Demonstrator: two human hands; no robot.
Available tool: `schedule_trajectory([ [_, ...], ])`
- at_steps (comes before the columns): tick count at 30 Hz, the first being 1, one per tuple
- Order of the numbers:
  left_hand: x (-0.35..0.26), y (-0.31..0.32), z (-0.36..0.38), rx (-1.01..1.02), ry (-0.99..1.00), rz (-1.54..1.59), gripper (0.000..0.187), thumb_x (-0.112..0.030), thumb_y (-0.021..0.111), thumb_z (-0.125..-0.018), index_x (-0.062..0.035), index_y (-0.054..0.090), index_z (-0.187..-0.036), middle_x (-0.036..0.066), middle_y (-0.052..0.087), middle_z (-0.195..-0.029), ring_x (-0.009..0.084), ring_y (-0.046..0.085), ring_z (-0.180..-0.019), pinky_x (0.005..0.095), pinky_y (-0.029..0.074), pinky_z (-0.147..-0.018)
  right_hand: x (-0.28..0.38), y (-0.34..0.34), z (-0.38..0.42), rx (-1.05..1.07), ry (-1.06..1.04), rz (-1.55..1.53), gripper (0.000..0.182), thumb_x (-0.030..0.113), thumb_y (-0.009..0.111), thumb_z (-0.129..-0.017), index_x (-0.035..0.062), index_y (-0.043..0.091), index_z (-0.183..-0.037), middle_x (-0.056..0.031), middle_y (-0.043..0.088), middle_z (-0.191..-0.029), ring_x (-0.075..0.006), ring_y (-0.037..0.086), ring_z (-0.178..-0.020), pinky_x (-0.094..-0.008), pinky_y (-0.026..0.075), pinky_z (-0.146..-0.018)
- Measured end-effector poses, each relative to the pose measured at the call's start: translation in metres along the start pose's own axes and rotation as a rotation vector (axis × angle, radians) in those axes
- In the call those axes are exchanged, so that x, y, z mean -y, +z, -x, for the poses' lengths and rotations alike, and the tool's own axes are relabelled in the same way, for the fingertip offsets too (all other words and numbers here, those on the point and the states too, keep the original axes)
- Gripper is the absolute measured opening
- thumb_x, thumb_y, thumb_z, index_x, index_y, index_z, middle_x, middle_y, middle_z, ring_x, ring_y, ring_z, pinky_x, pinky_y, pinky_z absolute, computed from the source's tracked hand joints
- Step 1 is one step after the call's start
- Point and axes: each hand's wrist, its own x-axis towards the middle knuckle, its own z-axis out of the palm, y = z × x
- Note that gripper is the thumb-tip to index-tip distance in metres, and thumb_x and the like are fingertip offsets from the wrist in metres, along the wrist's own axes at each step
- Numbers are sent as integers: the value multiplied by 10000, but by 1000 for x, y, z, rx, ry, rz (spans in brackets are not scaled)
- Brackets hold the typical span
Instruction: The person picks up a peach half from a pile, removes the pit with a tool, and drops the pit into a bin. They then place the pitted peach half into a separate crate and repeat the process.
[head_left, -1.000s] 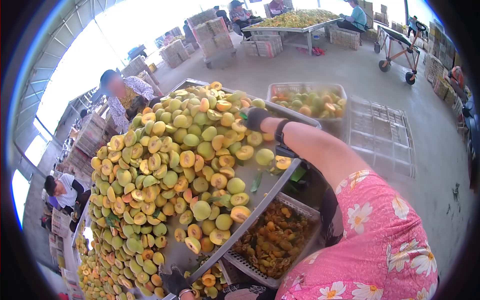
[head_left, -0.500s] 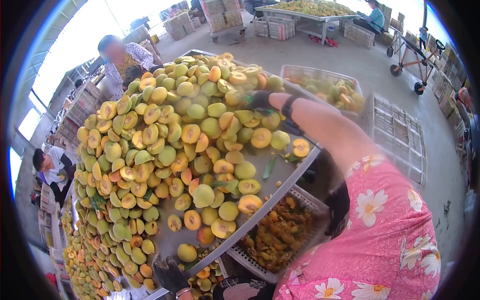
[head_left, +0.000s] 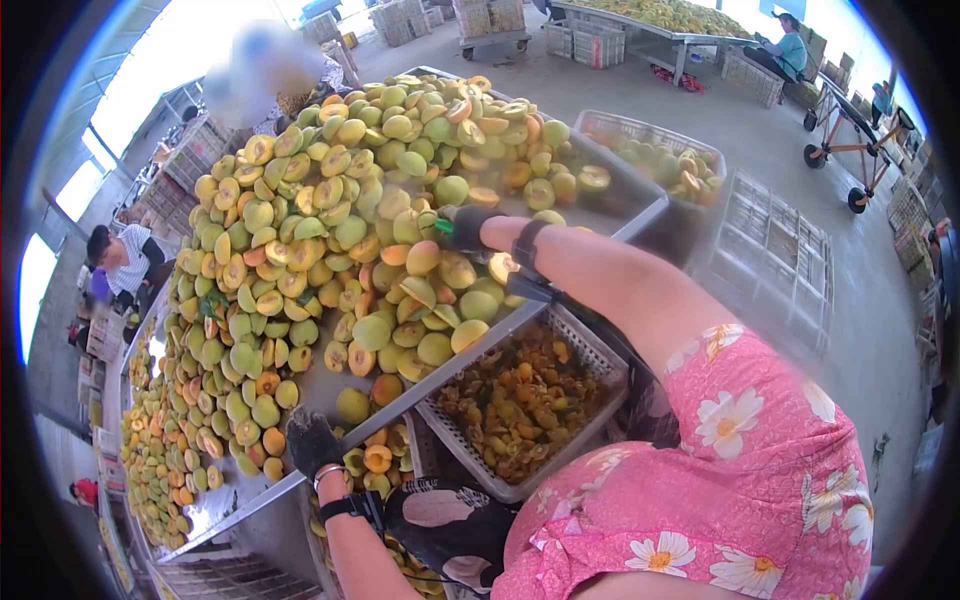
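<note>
Halved yellow-green apricots, some showing orange flesh and brown pits or hollows, cover a metal-edged table. At the heap's right side is my right hand in a black glove. Its fingers are closed around a small tool with a green handle; the blade end is not clear. Apricot halves lie right beside it. My left hand, also black-gloved, is by the table's near edge beside a few apricots. How its fingers are set, and whether they hold anything, I cannot make out.
Below the table edge stands a white crate of brownish-orange scraps. Another crate of fruit stands beyond the right corner, near a white slatted crate. Two people work along the left side. A wheeled cart stands further back.
My view has shifted, showing more of the near table edge. My right hand has drawn back toward me from the far right part of the heap. My left hand stays by the near edge.
</note>
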Motion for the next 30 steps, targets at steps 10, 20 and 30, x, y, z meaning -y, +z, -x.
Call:
schedule_trajectory([
  [10,-73,-53,-28,-23,-137,507,525,-341,611,-823,-115,540,-1292,142,553,-1293,305,528,-1180,405,407,-995,-30,-10,123,-199,-389,10,482,421,604,-863,68,557,-1189,-203,628,-1045,-363,612,-919,-417,476,-808],
  [20,-149,-95,-84,390,-219,385,724,-417,712,-721,-141,475,-1347,171,519,-1329,312,518,-1212,416,436,-990,-27,35,210,-94,-454,-92,450,383,619,-859,71,519,-1169,-219,618,-1026,-394,594,-955,-453,456,-834],
  [30,-136,-86,-30,-108,-514,1751,387,-131,665,-757,-64,526,-1112,88,574,-1002,219,573,-921,362,514,-820,6,90,236,-12,-429,-279,340,343,565,-902,43,507,-1052,-233,622,-914,-435,587,-863,-485,450,-770],
])
